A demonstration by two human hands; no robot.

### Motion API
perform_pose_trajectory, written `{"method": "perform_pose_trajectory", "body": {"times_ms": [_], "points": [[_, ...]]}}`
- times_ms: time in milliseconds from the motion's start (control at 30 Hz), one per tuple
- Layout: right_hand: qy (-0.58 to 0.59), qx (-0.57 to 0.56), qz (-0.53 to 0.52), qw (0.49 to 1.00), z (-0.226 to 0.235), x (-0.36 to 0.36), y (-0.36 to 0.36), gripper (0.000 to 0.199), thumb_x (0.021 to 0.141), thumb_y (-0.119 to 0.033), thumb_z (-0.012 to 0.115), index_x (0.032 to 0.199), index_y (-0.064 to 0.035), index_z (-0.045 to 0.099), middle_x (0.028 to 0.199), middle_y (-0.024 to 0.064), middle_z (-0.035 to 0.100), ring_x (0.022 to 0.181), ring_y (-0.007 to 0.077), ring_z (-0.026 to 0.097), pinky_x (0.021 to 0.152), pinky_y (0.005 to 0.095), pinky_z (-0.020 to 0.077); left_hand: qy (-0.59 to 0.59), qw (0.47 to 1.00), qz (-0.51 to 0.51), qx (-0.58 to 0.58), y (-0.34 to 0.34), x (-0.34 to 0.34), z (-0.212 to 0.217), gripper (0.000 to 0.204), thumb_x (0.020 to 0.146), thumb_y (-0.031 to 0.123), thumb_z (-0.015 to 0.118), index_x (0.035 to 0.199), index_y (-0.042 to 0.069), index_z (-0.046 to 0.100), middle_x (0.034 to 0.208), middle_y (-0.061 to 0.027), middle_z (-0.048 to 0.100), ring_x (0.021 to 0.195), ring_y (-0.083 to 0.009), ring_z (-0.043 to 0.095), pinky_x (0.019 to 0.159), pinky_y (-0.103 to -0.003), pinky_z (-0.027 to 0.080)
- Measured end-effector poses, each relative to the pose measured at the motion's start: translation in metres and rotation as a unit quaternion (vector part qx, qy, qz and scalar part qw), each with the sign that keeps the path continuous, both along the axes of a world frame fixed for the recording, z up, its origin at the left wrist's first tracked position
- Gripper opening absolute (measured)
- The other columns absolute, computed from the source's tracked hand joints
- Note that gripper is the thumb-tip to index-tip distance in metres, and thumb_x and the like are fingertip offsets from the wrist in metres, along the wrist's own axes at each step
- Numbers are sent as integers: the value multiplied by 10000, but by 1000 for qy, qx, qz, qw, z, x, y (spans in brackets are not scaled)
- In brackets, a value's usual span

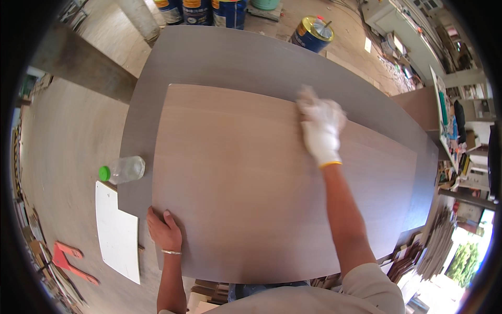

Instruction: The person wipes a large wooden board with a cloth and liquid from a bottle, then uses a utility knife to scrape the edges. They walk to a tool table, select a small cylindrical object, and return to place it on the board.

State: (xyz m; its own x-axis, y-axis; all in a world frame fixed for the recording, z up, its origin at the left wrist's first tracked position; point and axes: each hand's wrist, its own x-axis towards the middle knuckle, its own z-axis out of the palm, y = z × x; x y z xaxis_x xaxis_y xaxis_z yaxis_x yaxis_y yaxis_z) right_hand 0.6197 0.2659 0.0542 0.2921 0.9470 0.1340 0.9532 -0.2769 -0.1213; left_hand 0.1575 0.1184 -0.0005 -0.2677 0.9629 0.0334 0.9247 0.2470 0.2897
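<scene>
Our gloved right hand (321,124) at the far edge of a brown panel (235,183).
Its fingers blur, so we cannot tell their hold; our bare left hand (165,231), thumb spread from fingers, rests at the panel's left edge. Beneath lies the grey bench (235,55); beyond the right hand, a blue drum (307,38) stands on the floor (68,131).

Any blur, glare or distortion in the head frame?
Head view: gloved right hand motion-blurred, left hand crisper; head view: bluish glare on the grey board at right, blown-out light around the greenery lower right; head view: fisheye bows the tan board's edges, corners black.
</scene>
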Motion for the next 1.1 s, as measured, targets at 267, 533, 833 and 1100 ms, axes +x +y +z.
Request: {"method": "perform_pose_trajectory", "body": {"times_ms": [267, 533, 833, 1100], "points": [[99, 163, 134, 973, -27, -70, 55, 310, 805, -168, 690, 1114, -148, 701, 966, 61, 685, 1031, 320, 606, 897, 503, 473, -45, 999, 5, -15, 7, -1, 2, 562, 1017, 297, 499, 1419, -88, 423, 1357, -326, 531, 1246, -496, 520, 1064, -507, 417], [22, 50, 54, 997, -18, 64, -34, 554, 830, -6, 610, 1342, -218, 632, 1211, 74, 567, 1194, 334, 458, 1039, 469, 377, -31, 999, -6, -20, 1, 1, 8, 552, 1000, 279, 503, 1406, -87, 427, 1341, -309, 541, 1211, -482, 532, 1017, -533, 422], [158, 128, 304, 930, -36, -202, 122, 379, 807, -323, 730, 1101, -100, 646, 1193, 76, 578, 1285, 326, 425, 1121, 490, 335, -63, 998, -14, -8, 10, 4, 8, 565, 1002, 310, 527, 1396, -85, 440, 1312, -313, 557, 1190, -490, 544, 1018, -518, 435], [-82, 61, 148, 984, -6, 21, -18, 447, 768, -19, 587, 1191, -109, 699, 1351, 82, 627, 1249, 283, 540, 1079, 458, 378, -66, 998, 12, 17, -2, 2, 12, 579, 951, 293, 622, 1378, -73, 481, 1275, -286, 588, 1145, -472, 570, 985, -511, 455]]}}
